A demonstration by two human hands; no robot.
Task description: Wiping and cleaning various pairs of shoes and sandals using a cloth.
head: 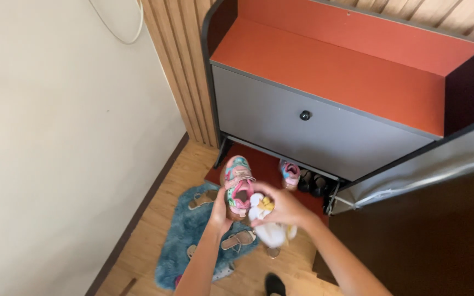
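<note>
A: Shoe (pixel 238 186), pink, multicoloured: where is it?
B: Closed in the left hand (pixel 220 211) grip, raised before a grey shoe cabinet (pixel 313 129).
A: Right hand (pixel 283 207)?
B: Grip closed on a white-and-yellow cloth (pixel 269 230), touching the shoe. Below: blue rug (pixel 179 246), sandals (pixel 238 239).

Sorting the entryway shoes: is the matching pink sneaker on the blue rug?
No, the second pink sneaker sits under the cabinet, off the blue rug.

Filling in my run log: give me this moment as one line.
left hand: holds pink shoe | right hand: holds white cloth at the shoe | below: blue mat, sandals | behind: shoe cabinet
</note>
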